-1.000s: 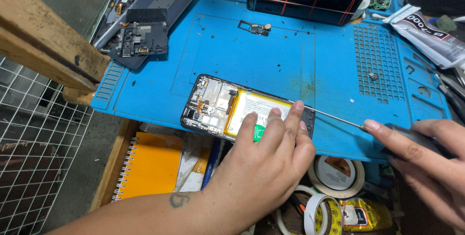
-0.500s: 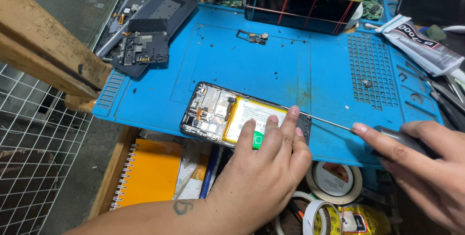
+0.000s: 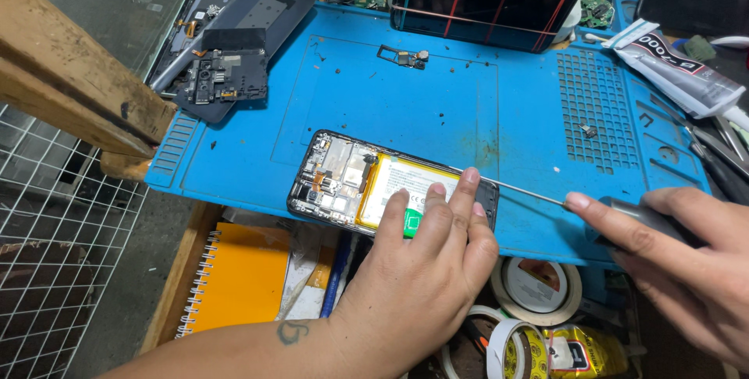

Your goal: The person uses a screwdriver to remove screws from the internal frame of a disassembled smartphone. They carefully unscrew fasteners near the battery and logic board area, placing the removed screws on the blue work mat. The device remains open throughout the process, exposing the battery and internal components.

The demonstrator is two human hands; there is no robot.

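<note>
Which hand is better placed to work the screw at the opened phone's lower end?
Right. The right hand grips the screwdriver, its tip at the opened phone's end; the left hand is pressing the phone onto the blue mat.

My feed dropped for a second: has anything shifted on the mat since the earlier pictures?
Very little. The left hand still presses its fingers on the opened phone, and the right hand still holds the screwdriver with its shaft at the phone's right end. The view slid slightly, so the whole scene sits a bit differently in frame. The phone, the blue mat and the loose parts on it stayed put.
</note>
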